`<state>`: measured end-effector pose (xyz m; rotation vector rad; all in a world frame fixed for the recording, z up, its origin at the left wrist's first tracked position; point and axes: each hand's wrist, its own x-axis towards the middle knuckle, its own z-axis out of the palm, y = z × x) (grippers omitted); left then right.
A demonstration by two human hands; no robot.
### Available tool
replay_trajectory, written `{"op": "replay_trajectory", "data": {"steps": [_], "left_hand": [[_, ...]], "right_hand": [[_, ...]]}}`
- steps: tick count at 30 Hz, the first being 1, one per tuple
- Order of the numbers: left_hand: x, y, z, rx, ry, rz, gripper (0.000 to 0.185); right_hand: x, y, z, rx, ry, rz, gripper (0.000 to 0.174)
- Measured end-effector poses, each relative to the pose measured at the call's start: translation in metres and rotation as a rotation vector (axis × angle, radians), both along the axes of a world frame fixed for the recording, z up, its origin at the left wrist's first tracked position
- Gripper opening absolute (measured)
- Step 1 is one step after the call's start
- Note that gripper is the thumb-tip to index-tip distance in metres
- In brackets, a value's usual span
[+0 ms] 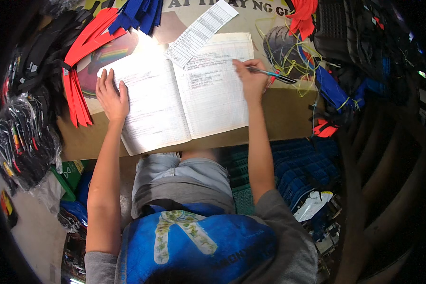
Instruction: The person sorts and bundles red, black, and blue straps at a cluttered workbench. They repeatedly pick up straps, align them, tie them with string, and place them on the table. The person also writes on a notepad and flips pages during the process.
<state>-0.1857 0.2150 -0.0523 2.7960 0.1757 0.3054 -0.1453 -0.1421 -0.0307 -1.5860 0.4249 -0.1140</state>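
A wide ruled record book (pixel 220 103) lies spread on the table, with handwriting on both pages. Flat on the upper left page rests my left hand (pixel 112 97), fingers spread, holding nothing. My right hand (pixel 252 80) is at the right page's outer edge, its fingers closed around a pen (pixel 269 73) whose dark end points to the right. The pen's tip is hard to make out. A narrow strip of lined paper (pixel 202 33) with handwriting lies slantwise over the top of the book, across the middle fold.
Orange straps (pixel 76 81) and blue straps (pixel 138 14) lie left and above. Tangled yellow ties (pixel 298 67) sit right of the book. Plastic-wrapped goods (pixel 25 142) are at far left; blue plastic crates (pixel 298 167) stand below the table (pixel 287 117).
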Motion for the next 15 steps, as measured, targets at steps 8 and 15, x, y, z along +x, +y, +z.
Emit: {"op": "replay_trajectory", "data": {"steps": [8,15], "left_hand": [[0.0,0.001,-0.002,0.0,0.015,0.004,0.048],[-0.001,0.001,-0.003,0.005,0.007,0.01,0.048]], "right_hand": [[-0.023,0.021,-0.015,-0.118,-0.043,-0.022,0.03],[-0.03,0.015,-0.02,-0.188,-0.091,-0.012,0.03]]}}
